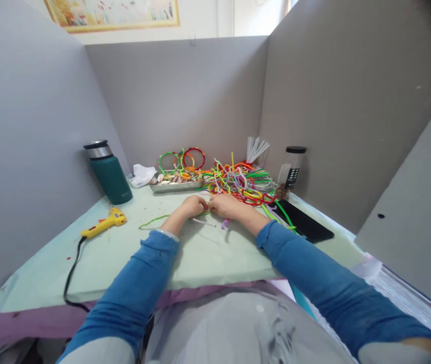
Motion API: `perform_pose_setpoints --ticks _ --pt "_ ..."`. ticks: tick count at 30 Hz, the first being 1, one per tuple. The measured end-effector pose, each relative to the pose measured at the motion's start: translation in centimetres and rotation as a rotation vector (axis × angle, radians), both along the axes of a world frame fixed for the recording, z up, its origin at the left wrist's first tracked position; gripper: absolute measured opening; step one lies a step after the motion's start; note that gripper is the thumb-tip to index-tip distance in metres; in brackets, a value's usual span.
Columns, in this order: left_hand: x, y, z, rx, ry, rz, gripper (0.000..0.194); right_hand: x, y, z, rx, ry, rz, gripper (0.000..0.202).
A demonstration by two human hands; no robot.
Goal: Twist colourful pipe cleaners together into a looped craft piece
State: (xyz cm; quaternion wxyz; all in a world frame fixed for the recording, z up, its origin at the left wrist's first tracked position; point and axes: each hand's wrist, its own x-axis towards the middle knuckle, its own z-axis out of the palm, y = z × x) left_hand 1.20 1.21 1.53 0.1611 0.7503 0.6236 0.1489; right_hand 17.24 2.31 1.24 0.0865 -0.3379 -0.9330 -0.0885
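Observation:
Near the middle of the table, my left hand (194, 206) and my right hand (223, 204) meet with fingers pinched together. A green pipe cleaner (152, 221) curves out to the left from under my left hand, and a bit of green shows between the two hands. A pale lilac stem (203, 221) lies just below my fingers. Beneath my right hand is a small purple curled piece (225, 224). The fingertips are too small to make out exactly what each hand grips.
Behind my hands are a metal tray (177, 187) of shells and a tangled heap of coloured pipe cleaners (238, 177). A yellow glue gun (103, 224) and green bottle (111, 177) are left; a black phone-like slab (306, 222) and clear bottle (291, 169) are right.

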Motion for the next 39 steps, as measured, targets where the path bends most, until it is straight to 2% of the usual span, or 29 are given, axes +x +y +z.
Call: perform_pose_setpoints --ticks 3,7,10,14,18,24,30,35,39 --pt "-0.1 0.2 -0.2 -0.05 -0.017 0.02 0.027 -0.2 0.0 0.0 -0.042 0.019 0.0 0.023" --pt "-0.1 0.1 0.0 -0.028 -0.04 -0.028 0.025 0.2 0.2 -0.1 -0.155 0.175 -0.001 0.018" --pt "-0.2 -0.1 0.5 0.049 -0.053 -0.068 0.021 0.9 0.4 -0.2 -0.288 0.368 0.004 0.02" --pt "-0.2 -0.2 1.1 0.127 -0.108 -0.07 0.024 1.5 0.5 0.0 -0.5 0.592 -0.059 0.031" --pt "-0.1 -0.3 1.4 0.178 -0.187 -0.091 0.024 1.5 0.4 -0.1 -0.715 0.76 -0.09 0.031" --pt "-0.1 -0.3 1.3 0.214 -0.29 -0.065 0.025 1.4 0.5 -0.4 -0.868 0.96 -0.088 0.031" --pt "-0.1 0.0 0.7 0.187 -0.363 -0.067 0.024 1.1 0.1 -0.4 -0.877 1.065 -0.095 0.029" --pt "-0.2 0.0 0.4 0.082 -0.392 -0.121 0.024 1.0 -0.4 -0.1 -0.828 1.039 -0.1 0.028" --pt "0.0 -0.3 0.5 0.059 -0.393 -0.167 0.024 1.1 -0.7 0.1 -0.809 1.032 -0.11 0.027"
